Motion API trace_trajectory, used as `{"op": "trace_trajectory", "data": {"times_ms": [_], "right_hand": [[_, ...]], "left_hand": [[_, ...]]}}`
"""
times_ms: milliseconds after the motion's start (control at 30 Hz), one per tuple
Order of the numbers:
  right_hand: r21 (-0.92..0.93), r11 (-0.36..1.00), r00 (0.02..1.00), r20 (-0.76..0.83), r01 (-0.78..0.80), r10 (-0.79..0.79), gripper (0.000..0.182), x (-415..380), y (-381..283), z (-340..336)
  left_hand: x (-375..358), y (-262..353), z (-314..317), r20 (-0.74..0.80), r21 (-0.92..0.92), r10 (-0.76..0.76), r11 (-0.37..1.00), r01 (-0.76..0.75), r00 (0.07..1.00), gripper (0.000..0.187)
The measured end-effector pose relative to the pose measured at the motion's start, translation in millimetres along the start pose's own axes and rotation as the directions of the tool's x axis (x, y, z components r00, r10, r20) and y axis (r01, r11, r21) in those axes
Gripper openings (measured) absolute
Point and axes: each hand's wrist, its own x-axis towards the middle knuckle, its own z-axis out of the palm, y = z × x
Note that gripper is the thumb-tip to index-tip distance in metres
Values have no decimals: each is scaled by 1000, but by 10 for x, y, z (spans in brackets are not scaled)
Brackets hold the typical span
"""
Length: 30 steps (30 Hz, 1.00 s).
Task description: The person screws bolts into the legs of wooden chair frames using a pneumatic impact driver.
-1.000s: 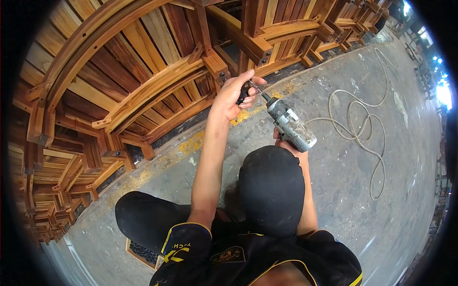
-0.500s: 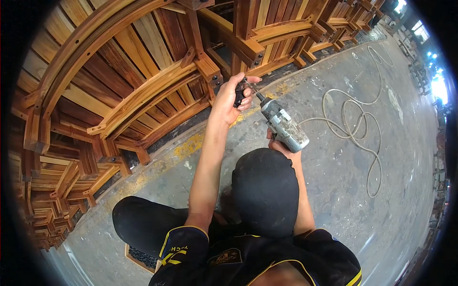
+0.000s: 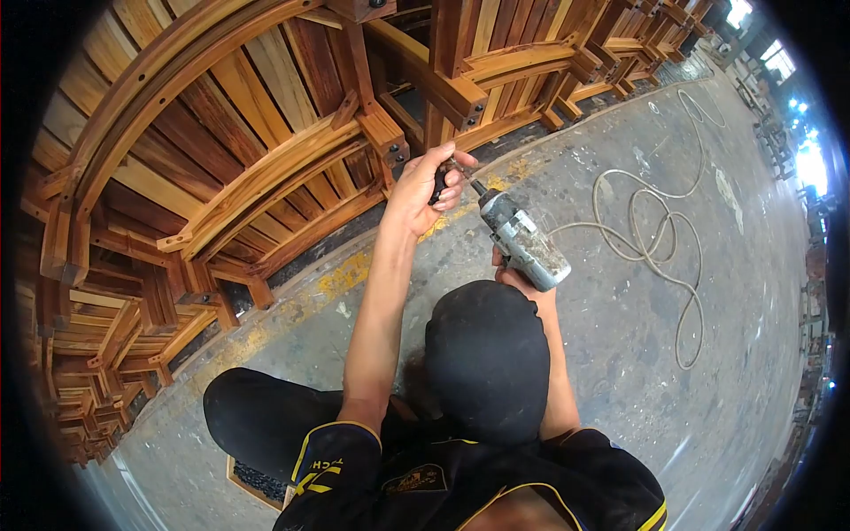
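Note:
My left hand (image 3: pixel 427 190) is closed around small black pieces (image 3: pixel 439 184), mostly hidden in the palm; their exact kind is hard to make out. Its thumb and forefinger pinch around the tip of the driver's bit. In my right hand (image 3: pixel 524 281) is a worn grey-and-black impact driver (image 3: pixel 524 239), gripped by its handle below and tilted up toward the left fingers. A pale hose (image 3: pixel 611 232) appears to run from the driver area across the floor. Closest to my left hand is a wooden frame end (image 3: pixel 386 137) with dark bolt heads.
Slatted wooden furniture frames (image 3: pixel 266 177) stand in a long curved row at left and ahead. My knees (image 3: pixel 487 367) are bent in front of me. A wooden box (image 3: pixel 243 491) of small black pieces lies by my left leg. Yellow paint marks the concrete floor (image 3: pixel 584 345).
The view has shifted slightly. The driver's rear end has dropped a little, and its bit stays at the left fingertips. Both hands keep their holds.

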Motion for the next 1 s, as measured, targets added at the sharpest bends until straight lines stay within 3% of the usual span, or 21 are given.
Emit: {"op": "trace_trajectory", "data": {"times_ms": [67, 167, 300, 367, 433, 500, 567, 700, 800, 833, 900, 967, 1000], "right_hand": [[-98, 995, 1000, 28, 4, -1, 27, 6, -19, -12], [-80, 995, 997, 51, 68, -64, 26, 16, 0, -21], [-62, 998, 999, 19, 29, -28, 26, -17, 17, -32], [-384, 917, 991, 114, 107, -68, 29, -6, 0, -121], [-491, 844, 976, 134, 216, -172, 31, 36, 61, -154], [-424, 871, 968, 115, 249, -221, 31, 108, -92, -91], [-389, 877, 959, 92, 281, -267, 29, 145, -431, 39], [-417, 832, 927, 88, 366, -364, 26, 308, -823, 163], [-400, 669, 767, 165, 627, -620, 24, 446, -1342, 317], [-410, 532, 654, 263, 741, -709, 27, 545, -1493, 318], [-322, 614, 689, 237, 721, -685, 30, 604, -1818, 415], [-306, 516, 588, 225, 800, -777, 33, 683, -2168, 553], [-296, 527, 593, 219, 797, -775, 35, 762, -2322, 589]], "left_hand": [[9, -11, -4, 8, -52, -24, 998, 24, 1000, 34], [12, -32, 16, -2, -38, -20, 999, 20, 1000, 34], [-9, -68, 80, -6, 25, 21, 999, -21, 1000, 36], [-20, -64, 146, -138, 291, 114, 954, -70, 984, 39], [-50, -21, 227, -127, 303, 144, 948, -100, 981, 42], [-116, 99, 404, -120, 295, 167, 947, -125, 979, 42], [-109, 195, 523, -49, 161, 182, 972, -172, 982, 42], [-161, 634, 824, 93, 64, 245, 966, -251, 965, 39], [-226, 1090, 1123, 245, 68, 314, 938, -340, 917, 39], [-242, 1235, 1215, 281, 85, 345, 921, -381, 896, 39], [-234, 1528, 1378, 359, 91, 398, 885, -456, 844, 39], [-248, 1824, 1582, 390, 81, 425, 868, -490, 817, 38], [-231, 1961, 1682, 414, 43, 448, 860, -509, 793, 32]]}}
